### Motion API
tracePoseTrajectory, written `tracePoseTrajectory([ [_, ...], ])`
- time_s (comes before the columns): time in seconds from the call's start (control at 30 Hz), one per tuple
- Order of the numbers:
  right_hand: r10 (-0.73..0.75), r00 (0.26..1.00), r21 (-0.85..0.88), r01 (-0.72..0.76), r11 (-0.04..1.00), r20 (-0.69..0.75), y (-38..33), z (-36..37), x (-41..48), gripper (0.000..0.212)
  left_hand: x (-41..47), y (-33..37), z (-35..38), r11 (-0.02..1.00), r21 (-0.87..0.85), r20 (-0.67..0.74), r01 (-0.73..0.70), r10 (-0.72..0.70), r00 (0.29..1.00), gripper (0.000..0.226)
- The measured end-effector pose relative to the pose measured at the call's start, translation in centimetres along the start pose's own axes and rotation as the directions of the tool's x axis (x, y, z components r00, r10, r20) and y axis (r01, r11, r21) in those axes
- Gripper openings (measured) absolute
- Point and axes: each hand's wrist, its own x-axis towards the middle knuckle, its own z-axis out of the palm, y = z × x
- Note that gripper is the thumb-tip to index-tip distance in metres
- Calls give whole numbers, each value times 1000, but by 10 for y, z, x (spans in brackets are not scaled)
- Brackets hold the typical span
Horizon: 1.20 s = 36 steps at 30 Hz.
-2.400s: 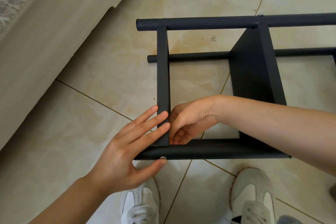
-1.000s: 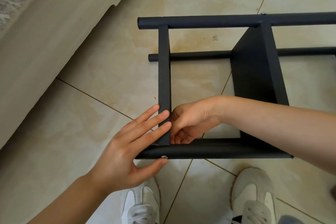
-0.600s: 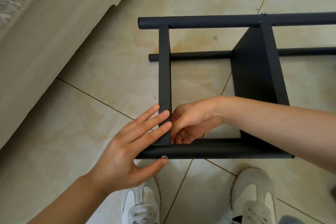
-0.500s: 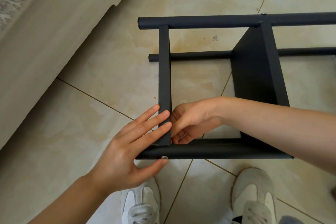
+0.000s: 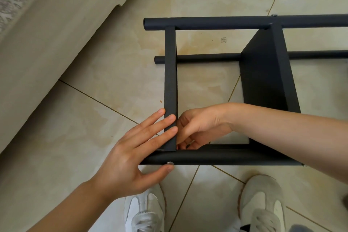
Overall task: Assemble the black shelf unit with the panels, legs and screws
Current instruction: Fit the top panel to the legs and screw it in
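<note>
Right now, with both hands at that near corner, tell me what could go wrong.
1. The left hand only lies flat on the end panel, thumb by the screw in the near leg; the panel could slip out of line.
2. The right hand works inside the corner, its fingertips hidden; any small part there could drop onto the floor tiles.
3. Fingers sit against the joint and might get pinched.

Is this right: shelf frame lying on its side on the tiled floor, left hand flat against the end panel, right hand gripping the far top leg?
Not the last part. In the head view the right hand is tucked inside the shelf frame, at the corner where the end panel meets the near leg. The left hand lies flat against the end panel.
</note>
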Motion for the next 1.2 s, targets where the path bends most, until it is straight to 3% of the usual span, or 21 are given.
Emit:
tracePoseTrajectory([
  [0.2,14,1000,-10,-13,1000,13,2,0,1,15,1,0,0,1000,-6,-3,-3,3,1000,57],
  [0.4,52,997,-84,-57,995,-65,-5,5,1,11,1,1,0,1000,-26,-12,3,-3,1000,57],
  [0.63,-2,996,-14,1,1000,-90,2,7,-3,13,1,4,2,998,-68,-33,16,-18,999,57],
  [0.9,-31,985,-109,12,994,-167,-1,12,-4,12,0,7,1,996,-74,-37,45,-48,998,58],
  [1.07,-78,983,-192,46,980,-166,-2,8,-22,21,-6,19,6,945,-236,-115,228,-260,959,76],
  [1.2,-116,980,-276,69,959,-159,-1,11,-47,22,-11,26,17,786,-498,-117,366,-479,870,92],
])
